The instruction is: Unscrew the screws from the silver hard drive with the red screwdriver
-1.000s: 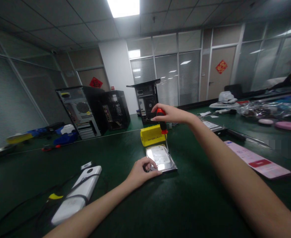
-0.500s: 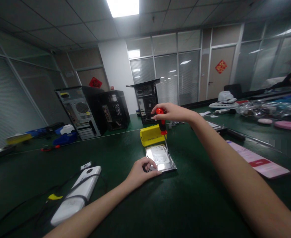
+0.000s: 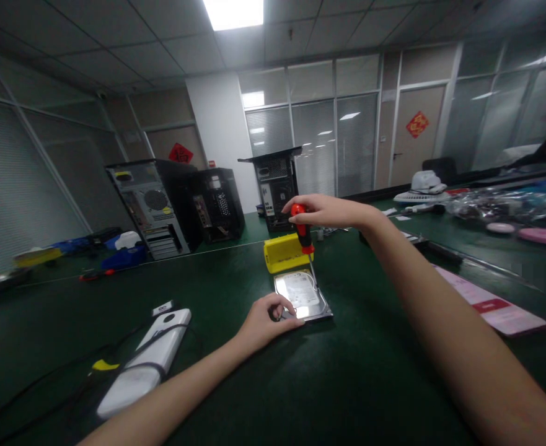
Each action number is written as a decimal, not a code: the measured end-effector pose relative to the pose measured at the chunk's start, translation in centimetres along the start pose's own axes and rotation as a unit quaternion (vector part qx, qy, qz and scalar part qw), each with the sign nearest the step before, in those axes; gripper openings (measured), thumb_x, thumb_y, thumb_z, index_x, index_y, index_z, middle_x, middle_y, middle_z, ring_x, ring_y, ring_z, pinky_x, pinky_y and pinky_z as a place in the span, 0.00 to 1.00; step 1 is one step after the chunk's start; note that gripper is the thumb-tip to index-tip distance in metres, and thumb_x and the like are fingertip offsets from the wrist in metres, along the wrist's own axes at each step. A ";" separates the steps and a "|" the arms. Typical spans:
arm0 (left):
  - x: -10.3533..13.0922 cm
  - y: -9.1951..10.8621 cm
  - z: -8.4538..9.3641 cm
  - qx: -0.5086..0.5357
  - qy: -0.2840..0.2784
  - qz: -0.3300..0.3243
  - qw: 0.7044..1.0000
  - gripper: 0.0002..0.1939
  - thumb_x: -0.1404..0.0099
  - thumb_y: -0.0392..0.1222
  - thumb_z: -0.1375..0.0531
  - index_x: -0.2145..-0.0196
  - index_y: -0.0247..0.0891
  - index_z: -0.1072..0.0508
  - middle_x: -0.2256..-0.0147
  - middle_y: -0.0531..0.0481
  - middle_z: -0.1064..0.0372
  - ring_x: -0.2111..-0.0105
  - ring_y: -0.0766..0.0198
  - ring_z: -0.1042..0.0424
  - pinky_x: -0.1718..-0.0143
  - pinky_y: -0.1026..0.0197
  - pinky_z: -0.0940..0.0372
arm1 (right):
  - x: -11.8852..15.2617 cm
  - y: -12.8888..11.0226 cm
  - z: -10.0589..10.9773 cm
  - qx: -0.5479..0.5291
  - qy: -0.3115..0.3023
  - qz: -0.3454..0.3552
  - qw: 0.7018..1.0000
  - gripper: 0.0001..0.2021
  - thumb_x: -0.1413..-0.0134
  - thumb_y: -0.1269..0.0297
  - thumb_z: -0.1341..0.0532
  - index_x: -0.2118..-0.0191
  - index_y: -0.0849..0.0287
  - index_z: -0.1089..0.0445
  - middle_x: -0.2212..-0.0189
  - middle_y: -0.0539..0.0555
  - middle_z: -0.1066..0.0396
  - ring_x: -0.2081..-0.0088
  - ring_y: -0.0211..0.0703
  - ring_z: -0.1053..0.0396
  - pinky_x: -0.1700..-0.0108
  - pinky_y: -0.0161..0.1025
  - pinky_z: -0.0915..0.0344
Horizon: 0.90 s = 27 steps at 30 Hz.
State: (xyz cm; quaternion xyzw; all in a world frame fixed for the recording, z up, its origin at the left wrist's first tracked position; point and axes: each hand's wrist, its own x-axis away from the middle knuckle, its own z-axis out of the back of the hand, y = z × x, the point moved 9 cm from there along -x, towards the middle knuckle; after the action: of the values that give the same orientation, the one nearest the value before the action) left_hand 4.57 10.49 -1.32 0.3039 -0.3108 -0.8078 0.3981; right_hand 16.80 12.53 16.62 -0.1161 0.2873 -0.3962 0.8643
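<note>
A silver hard drive (image 3: 298,292) lies flat on the green table (image 3: 226,396). My left hand (image 3: 269,319) grips the drive's near left corner, thumb along the near edge and fingers curled over the top. My right hand (image 3: 312,210) is closed round the top of a red and black screwdriver (image 3: 304,238). The screwdriver stands nearly upright, its tip down at the drive's right side. Just behind the drive is a yellow holder (image 3: 287,253).
Computer cases (image 3: 149,207) stand at the back. A white power strip (image 3: 145,365) with black cable lies left, a pink box (image 3: 498,303) right. Clear plastic bags (image 3: 496,207) and a white cap (image 3: 426,183) are farther right. Another person's arm shows at the right edge.
The view has shifted very slightly. Both hands, the screwdriver and the drive keep nearly the same positions relative to each other.
</note>
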 end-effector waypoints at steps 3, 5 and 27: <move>0.0 -0.1 0.0 0.000 -0.003 0.001 1.000 0.13 0.50 0.47 0.34 0.72 0.36 0.27 0.75 0.56 0.42 0.74 0.67 0.43 0.73 0.66 0.46 | -0.1 0.1 0.1 0.049 0.011 -0.030 0.998 0.18 0.54 0.50 0.39 0.62 0.59 0.30 0.66 0.57 0.29 0.65 0.48 0.32 0.64 0.40 0.39; 0.0 -0.1 0.0 0.003 -0.004 -0.003 1.000 0.13 0.50 0.48 0.34 0.71 0.36 0.27 0.75 0.56 0.42 0.74 0.67 0.43 0.73 0.66 0.46 | 0.0 0.5 0.4 0.078 0.029 -0.065 0.994 0.19 0.58 0.48 0.38 0.66 0.60 0.30 0.69 0.58 0.30 0.68 0.48 0.33 0.68 0.40 0.41; 0.1 0.0 -0.1 0.019 -0.008 0.001 1.000 0.13 0.50 0.47 0.34 0.71 0.35 0.27 0.75 0.56 0.42 0.74 0.67 0.43 0.73 0.66 0.47 | -0.1 0.7 -0.5 -0.142 0.016 -0.010 0.990 0.10 0.46 0.63 0.44 0.58 0.58 0.38 0.68 0.51 0.33 0.65 0.39 0.33 0.64 0.36 0.36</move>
State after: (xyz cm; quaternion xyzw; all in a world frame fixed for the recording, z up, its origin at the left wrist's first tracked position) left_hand 4.56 10.41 -1.42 0.3044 -0.3293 -0.8041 0.3904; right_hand 16.86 13.09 15.96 -0.2344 0.3529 -0.3616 0.8305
